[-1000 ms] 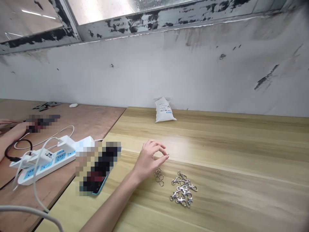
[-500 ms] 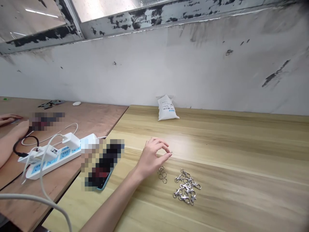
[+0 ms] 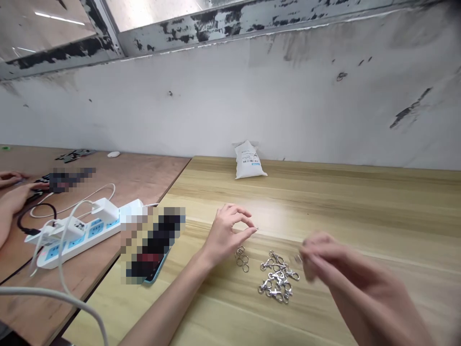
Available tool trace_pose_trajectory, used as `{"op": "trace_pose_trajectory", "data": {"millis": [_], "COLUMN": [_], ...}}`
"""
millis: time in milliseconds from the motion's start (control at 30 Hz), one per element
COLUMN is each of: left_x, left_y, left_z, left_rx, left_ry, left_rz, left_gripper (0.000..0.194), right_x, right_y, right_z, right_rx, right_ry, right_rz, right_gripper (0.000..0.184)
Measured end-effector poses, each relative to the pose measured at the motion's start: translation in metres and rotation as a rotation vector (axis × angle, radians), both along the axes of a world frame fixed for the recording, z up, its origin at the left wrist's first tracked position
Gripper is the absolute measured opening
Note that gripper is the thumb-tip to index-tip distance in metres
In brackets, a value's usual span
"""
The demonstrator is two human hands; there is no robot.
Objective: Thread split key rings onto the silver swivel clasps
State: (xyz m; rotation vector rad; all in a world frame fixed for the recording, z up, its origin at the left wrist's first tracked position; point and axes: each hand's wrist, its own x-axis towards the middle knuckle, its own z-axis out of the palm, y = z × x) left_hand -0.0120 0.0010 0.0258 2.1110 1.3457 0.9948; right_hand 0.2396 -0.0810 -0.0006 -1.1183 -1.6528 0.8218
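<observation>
My left hand (image 3: 228, 230) hovers above the table with thumb and index finger pinched on a tiny metallic bit, too small to make out. Below it lie several loose metal split rings (image 3: 242, 260). To their right sits a pile of silver swivel clasps (image 3: 278, 278), some with rings attached. My right hand (image 3: 320, 257), smeared by motion, is closed just right of the pile. A blurred small metal ring (image 3: 297, 258) shows at its fingertips.
A white labelled pouch (image 3: 249, 161) leans near the wall. Left of my arm lie a phone (image 3: 156, 269) and a white power strip (image 3: 95, 230) with chargers and cables. A co-worker's hands (image 3: 16, 194) are at the far left table.
My right hand has come into view from the right with a blurred ring at its fingertips. My left hand keeps its pinch almost in place. The co-worker's hand has shifted slightly.
</observation>
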Motion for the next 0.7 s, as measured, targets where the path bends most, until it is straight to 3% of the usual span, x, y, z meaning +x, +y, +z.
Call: {"op": "trace_pose_trajectory", "data": {"millis": [67,133,267,367,500,700], "left_x": [0.000,0.000,0.000,0.000,0.001,0.004], "left_y": [-0.001,-0.001,-0.002,-0.003,-0.003,-0.007], "left_z": [0.001,0.002,0.005,0.003,-0.001,-0.004], "left_rx": [0.003,0.005,0.016,0.029,0.061,0.074], "left_ry": [0.012,0.020,0.035,0.061,0.107,0.125], "left_rz": [-0.003,-0.003,0.011,0.016,-0.024,-0.097], "left_gripper": [0.005,0.005,0.006,0.005,0.005,0.005], "right_x": [-0.023,-0.040,-0.049,-0.045,-0.042,-0.043], "right_y": [0.032,0.053,0.067,0.068,0.068,0.069], "right_z": [0.033,0.044,0.024,0.008,0.000,-0.009], "right_rx": [-0.119,-0.145,-0.194,-0.128,0.011,0.048], "right_ry": [0.094,0.167,0.134,0.031,-0.082,-0.122], "right_rz": [-0.045,-0.061,-0.045,-0.049,-0.064,-0.096], "right_gripper": [0.014,0.023,0.029,0.026,0.020,0.020]}}
